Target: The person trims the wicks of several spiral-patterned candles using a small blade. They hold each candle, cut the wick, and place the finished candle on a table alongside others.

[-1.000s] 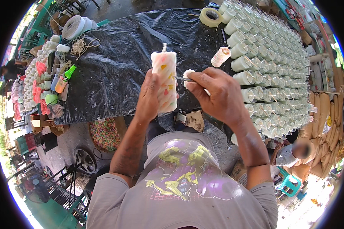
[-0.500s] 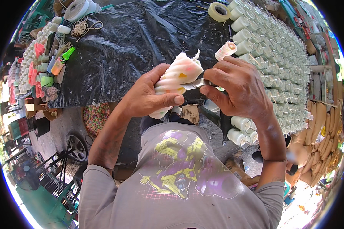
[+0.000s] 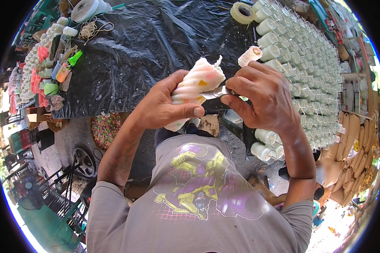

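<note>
A thick white candle [image 3: 194, 84] with twisted ridges, coloured spots and a wick at its upper end is gripped by my left hand [image 3: 166, 101]. It leans to the upper right, its lower part half covered by my palm and thumb. In my right hand [image 3: 264, 97], fingers and thumb pinch a small knife; its short metal blade [image 3: 215, 92] rests against the candle's side. The handle is mostly hidden by my fingers. Just beyond that hand, a pinkish twisted candle piece [image 3: 250, 56] lies on the black plastic sheet [image 3: 126, 55].
Rows of white candles in clear cups [image 3: 308, 63] crowd the right side. A tape roll [image 3: 243, 13] lies at the far edge. On the left are tangled string [image 3: 90, 30], a green-topped bottle [image 3: 67, 67] and more small candles [image 3: 33, 63]. Below the table stands a basket of coloured bits [image 3: 107, 131].
</note>
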Action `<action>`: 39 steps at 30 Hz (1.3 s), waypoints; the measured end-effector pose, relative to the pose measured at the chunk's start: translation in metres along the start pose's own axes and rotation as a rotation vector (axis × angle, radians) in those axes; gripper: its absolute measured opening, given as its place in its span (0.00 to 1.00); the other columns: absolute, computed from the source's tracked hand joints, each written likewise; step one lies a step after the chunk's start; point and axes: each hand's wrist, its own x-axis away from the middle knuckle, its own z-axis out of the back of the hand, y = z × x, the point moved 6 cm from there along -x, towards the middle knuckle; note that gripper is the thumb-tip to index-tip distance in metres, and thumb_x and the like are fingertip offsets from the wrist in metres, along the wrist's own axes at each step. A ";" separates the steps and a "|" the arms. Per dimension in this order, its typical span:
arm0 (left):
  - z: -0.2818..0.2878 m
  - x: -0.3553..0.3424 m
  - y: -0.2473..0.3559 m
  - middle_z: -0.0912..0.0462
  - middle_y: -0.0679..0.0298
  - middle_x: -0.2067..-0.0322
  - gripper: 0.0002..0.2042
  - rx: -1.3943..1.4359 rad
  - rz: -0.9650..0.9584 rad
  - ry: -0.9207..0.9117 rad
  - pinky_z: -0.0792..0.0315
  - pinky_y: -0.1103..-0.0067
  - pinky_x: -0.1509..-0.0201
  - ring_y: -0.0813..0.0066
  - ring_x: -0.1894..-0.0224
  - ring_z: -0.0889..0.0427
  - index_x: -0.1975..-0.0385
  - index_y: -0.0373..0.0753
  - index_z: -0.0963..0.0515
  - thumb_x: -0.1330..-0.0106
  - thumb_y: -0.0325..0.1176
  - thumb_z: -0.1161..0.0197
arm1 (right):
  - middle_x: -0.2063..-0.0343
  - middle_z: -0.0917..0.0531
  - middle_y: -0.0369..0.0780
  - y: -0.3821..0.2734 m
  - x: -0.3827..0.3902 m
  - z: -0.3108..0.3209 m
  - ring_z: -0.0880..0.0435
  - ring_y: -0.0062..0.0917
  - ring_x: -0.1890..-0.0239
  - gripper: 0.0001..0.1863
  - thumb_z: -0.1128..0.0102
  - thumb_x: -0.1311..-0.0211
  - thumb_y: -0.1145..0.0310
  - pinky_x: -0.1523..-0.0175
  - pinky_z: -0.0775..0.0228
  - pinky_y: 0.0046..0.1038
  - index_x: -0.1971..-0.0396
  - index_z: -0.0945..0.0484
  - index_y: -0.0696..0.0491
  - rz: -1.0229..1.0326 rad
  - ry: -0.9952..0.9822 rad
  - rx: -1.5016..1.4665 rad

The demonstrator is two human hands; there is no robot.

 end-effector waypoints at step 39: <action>0.007 0.011 -0.018 0.13 0.62 0.58 0.40 0.156 0.203 -0.029 0.15 0.76 0.59 0.76 0.63 0.11 0.33 0.32 0.25 0.40 0.48 0.14 | 0.74 0.19 0.39 0.004 0.009 -0.014 0.18 0.37 0.71 0.15 0.22 0.38 0.58 0.66 0.28 0.40 0.67 0.18 0.51 -0.111 0.174 -0.146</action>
